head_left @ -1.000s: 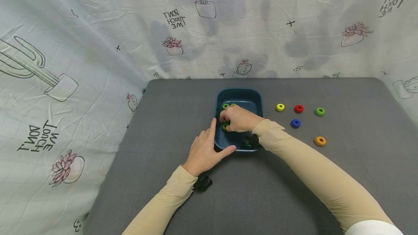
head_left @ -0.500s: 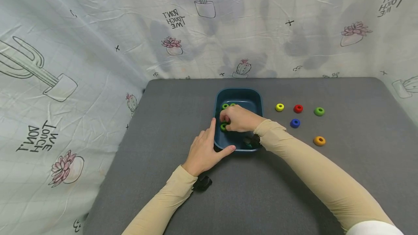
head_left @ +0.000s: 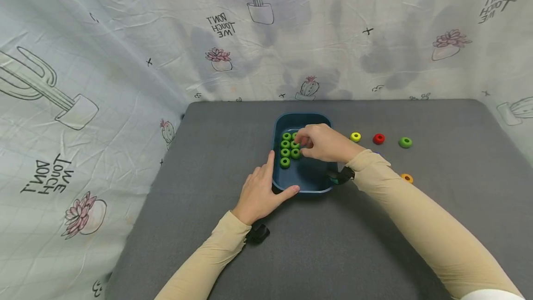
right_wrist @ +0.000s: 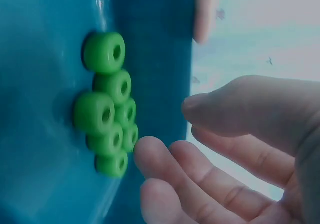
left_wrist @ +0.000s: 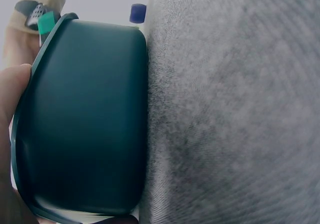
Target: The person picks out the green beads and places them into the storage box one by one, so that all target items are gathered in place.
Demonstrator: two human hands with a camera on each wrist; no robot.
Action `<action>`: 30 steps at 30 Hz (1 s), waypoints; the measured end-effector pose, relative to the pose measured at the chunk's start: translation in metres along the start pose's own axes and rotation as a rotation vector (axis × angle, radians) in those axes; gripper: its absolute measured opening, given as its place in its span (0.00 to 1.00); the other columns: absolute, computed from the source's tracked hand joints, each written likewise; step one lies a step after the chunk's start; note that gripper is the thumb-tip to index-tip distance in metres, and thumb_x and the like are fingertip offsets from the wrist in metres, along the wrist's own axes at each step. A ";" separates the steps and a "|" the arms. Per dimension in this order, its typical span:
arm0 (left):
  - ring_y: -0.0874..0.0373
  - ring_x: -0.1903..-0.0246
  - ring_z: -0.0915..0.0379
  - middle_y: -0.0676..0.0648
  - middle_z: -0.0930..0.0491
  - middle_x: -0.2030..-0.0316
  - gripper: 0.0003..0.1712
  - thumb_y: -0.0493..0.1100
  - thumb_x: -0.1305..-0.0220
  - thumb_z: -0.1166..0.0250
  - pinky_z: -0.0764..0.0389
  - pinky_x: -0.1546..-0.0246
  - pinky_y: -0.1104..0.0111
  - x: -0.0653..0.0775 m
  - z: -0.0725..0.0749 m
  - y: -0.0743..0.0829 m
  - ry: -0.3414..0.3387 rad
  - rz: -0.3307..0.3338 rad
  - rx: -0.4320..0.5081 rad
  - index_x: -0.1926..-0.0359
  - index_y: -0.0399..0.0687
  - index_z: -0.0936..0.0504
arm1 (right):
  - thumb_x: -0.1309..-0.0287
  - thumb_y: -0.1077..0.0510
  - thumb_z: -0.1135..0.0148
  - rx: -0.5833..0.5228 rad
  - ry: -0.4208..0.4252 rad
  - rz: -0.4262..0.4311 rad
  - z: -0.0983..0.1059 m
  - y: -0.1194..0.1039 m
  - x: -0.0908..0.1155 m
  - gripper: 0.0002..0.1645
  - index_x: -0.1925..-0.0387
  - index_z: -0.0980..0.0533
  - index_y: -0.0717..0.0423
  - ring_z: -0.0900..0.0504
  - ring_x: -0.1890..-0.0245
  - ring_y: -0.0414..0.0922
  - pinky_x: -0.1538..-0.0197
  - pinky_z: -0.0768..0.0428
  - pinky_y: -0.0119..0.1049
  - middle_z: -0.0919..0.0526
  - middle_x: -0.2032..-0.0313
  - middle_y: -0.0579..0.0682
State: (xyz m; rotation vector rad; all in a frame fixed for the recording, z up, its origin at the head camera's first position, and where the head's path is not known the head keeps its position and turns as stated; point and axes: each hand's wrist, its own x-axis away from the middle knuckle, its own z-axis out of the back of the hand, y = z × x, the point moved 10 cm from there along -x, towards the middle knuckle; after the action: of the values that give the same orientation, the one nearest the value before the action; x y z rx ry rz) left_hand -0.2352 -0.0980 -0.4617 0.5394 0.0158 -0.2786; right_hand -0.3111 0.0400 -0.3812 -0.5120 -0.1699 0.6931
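Note:
A dark blue tray stands on the grey table, its outer wall filling much of the left wrist view. My left hand rests on the tray's near-left corner, index finger along the left rim and thumb at the front rim. Several green ring-shaped beads lie in two columns along the tray's left side, holes upward. Over the tray, just right of these beads, is my right hand. Its fingers are loosely bent and apart from the thumb, with nothing between them in the right wrist view.
Right of the tray lie a yellow bead, a red bead and another green bead. An orange bead sits nearer, partly behind the right sleeve. The blue bead shows in the left wrist view. A patterned curtain hangs behind the table.
My right hand has let go of a green bead in the tray and moved up and right, uncovering the two columns. My left hand stays at the rim.

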 end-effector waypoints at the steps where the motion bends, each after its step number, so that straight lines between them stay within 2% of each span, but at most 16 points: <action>1: 0.46 0.42 0.26 0.41 0.26 0.29 0.68 0.82 0.39 0.42 0.26 0.41 0.46 0.000 0.000 0.000 -0.001 0.001 0.002 0.15 0.51 0.60 | 0.36 0.63 0.31 0.002 0.013 -0.006 0.004 0.002 0.004 0.17 0.47 0.17 0.61 0.13 0.59 0.49 0.52 0.15 0.47 0.14 0.53 0.59; 5: 0.44 0.39 0.27 0.41 0.28 0.28 0.68 0.82 0.40 0.42 0.27 0.38 0.45 0.000 0.000 0.000 -0.004 0.006 0.007 0.15 0.51 0.61 | 0.37 0.63 0.30 0.011 0.057 -0.022 0.017 0.010 0.020 0.17 0.46 0.17 0.60 0.14 0.60 0.48 0.53 0.15 0.48 0.14 0.53 0.58; 12: 0.44 0.36 0.28 0.41 0.30 0.27 0.68 0.83 0.40 0.43 0.29 0.35 0.44 0.001 -0.001 0.000 -0.010 0.012 0.011 0.15 0.52 0.61 | 0.36 0.61 0.29 -0.017 0.111 -0.108 0.032 0.030 0.049 0.18 0.45 0.17 0.58 0.16 0.58 0.47 0.55 0.16 0.47 0.14 0.52 0.56; 22: 0.45 0.39 0.26 0.41 0.28 0.28 0.68 0.83 0.39 0.43 0.26 0.39 0.47 0.002 0.001 0.002 0.008 -0.004 0.005 0.15 0.53 0.61 | 0.34 0.59 0.31 0.007 0.179 -0.178 0.056 0.061 0.089 0.18 0.44 0.17 0.57 0.15 0.55 0.50 0.54 0.18 0.50 0.15 0.49 0.55; 30: 0.45 0.40 0.26 0.41 0.28 0.28 0.68 0.83 0.40 0.42 0.26 0.40 0.47 0.002 0.001 0.002 -0.001 0.003 0.019 0.15 0.51 0.60 | 0.31 0.54 0.33 0.005 0.235 -0.331 0.079 0.102 0.126 0.22 0.39 0.20 0.56 0.16 0.50 0.54 0.52 0.20 0.55 0.17 0.43 0.58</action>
State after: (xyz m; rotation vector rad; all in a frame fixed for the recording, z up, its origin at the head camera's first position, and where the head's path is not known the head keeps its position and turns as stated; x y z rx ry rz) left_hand -0.2327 -0.0972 -0.4604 0.5578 0.0114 -0.2764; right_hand -0.2978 0.2187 -0.3666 -0.5410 -0.0306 0.3069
